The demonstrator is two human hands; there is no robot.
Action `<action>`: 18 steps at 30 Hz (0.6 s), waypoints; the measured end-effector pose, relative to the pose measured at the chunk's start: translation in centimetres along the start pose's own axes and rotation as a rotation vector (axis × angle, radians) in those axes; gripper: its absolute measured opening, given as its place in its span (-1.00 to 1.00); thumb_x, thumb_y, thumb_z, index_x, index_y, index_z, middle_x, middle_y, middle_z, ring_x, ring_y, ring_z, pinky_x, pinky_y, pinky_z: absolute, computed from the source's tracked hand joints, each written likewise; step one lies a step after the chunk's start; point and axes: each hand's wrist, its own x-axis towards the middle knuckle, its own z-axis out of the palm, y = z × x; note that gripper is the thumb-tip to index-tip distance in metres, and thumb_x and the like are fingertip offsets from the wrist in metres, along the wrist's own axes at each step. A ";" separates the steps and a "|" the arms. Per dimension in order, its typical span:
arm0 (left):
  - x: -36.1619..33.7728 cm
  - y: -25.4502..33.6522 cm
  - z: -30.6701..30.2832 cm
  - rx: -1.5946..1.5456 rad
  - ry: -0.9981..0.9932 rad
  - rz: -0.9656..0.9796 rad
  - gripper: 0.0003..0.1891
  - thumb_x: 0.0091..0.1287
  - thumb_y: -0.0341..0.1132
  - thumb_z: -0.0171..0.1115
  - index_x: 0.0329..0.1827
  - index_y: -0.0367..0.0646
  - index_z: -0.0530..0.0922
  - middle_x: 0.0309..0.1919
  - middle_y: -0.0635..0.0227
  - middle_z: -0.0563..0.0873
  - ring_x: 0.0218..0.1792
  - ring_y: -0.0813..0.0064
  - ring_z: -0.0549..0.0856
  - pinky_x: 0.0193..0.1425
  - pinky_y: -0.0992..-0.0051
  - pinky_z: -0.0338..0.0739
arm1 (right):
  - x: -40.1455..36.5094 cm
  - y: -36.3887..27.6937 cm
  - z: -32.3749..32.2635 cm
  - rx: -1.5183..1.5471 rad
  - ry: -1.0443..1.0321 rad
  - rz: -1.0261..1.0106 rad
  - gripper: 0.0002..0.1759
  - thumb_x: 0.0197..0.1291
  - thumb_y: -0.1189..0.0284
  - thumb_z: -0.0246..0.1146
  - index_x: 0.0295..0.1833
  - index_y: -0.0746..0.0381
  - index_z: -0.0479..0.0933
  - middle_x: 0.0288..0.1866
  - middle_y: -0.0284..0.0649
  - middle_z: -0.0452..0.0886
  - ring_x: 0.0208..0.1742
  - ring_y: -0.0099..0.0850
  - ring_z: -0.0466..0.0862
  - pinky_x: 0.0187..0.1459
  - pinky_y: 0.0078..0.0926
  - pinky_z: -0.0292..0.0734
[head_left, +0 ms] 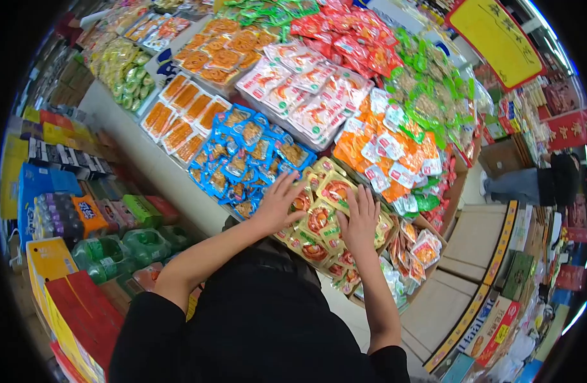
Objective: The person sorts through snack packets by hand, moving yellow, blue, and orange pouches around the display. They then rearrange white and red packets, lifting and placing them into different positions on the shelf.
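Both my hands reach over a pile of yellow-gold snack packets with a reddish food picture on them. My left hand lies over the left side of the pile, fingers spread, close to the blue snack packets. On the right side, my right hand has its fingers stretched out over the same gold packets. Neither hand is closed around a packet. Whether the palms press on the packets is hard to tell. Orange and white packets lie just beyond my right hand.
Pink-white trays, red packets and green packets fill the display further back. Shrink-wrapped green bottles and boxes stand at the left. A cardboard box of small packets sits at the right. Another person stands far right.
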 end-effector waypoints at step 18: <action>0.2 -0.1 0.2 -0.185 0.050 -0.149 -0.27 0.15 -0.32 0.36 0.39 -0.12 0.23 0.33 0.13 0.33 0.34 0.07 0.28 0.41 0.22 0.16 | -2.8 -0.2 -1.1 0.154 0.109 0.025 -0.43 0.15 0.41 0.26 0.30 0.17 0.35 0.34 -0.05 0.30 0.40 -0.04 0.24 0.35 0.04 0.08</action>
